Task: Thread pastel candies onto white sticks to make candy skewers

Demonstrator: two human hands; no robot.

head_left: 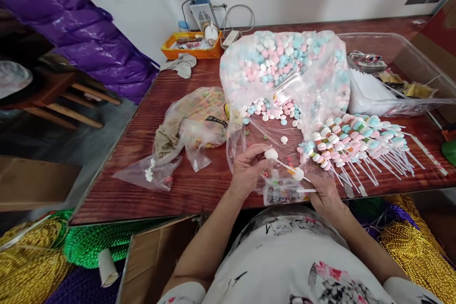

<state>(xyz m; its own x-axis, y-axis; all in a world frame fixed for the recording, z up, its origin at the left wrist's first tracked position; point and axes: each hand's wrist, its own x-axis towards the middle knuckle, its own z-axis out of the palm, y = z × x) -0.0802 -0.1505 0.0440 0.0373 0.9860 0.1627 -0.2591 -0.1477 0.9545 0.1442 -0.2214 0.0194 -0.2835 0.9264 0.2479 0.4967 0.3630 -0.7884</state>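
Note:
My left hand [245,171] pinches a round white marshmallow [271,154] between thumb and finger, at the upper end of a thin white stick [284,165]. Whether the stick has gone into that piece I cannot tell. Further down the stick sit a second white marshmallow [298,174] and a small orange piece [291,171]. The stick's lower part is in the closed fingers of my right hand [326,191]. Beyond my hands lies a big clear bag of pink, blue and white marshmallows [274,54], some spilling from its mouth. One loose white marshmallow [284,139] lies nearby.
Right of the bag is a pile of filled candy sticks [359,137]. Behind it stands a clear plastic bin [402,104] with packets. A second bag of candies [203,114] lies left. An orange tray [208,52] sits at the back. Bead bundles [96,242] hang below the table edge.

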